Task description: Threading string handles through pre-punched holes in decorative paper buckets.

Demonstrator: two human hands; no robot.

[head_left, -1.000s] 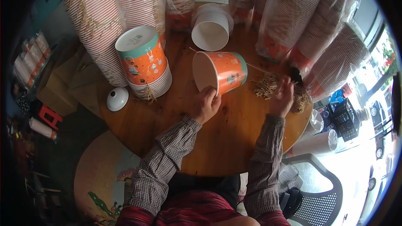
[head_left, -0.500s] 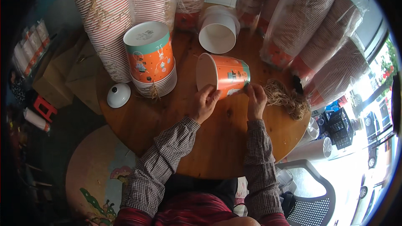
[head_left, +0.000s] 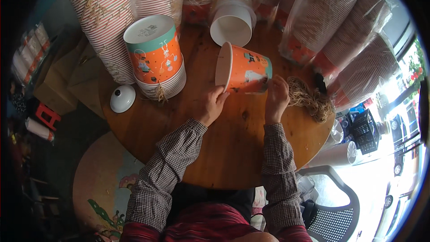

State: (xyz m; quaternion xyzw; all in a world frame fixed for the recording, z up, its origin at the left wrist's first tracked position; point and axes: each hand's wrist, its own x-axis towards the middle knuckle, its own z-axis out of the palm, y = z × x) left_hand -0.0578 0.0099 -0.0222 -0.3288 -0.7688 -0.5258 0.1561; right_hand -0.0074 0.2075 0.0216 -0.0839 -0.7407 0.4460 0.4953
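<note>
An orange paper bucket [head_left: 247, 72] with a green band at its base lies on its side above the round wooden table, mouth toward the left. My left hand [head_left: 212, 105] pinches the lower part of its white rim. At the other end, my right hand [head_left: 277, 98] holds the base edge between thumb and fingers. Just right of that hand lies a tangled bundle of tan string [head_left: 310, 98]. To the left stands an upside-down stack of matching buckets [head_left: 154, 56], the top one showing its white base.
Tall stacks of nested buckets [head_left: 101, 27] rise at the back left; plastic-wrapped stacks [head_left: 324, 15] lean at the right. A white bucket [head_left: 232, 26] opens toward me at the back. A white lid [head_left: 122, 98] lies near the left table edge [head_left: 117, 131]. A grey chair [head_left: 333, 210] stands lower right.
The bucket has tilted, its mouth end rising, and has turned so that another part of its print shows. Both hands keep hold of it. My left hand has shifted slightly left along the rim.
</note>
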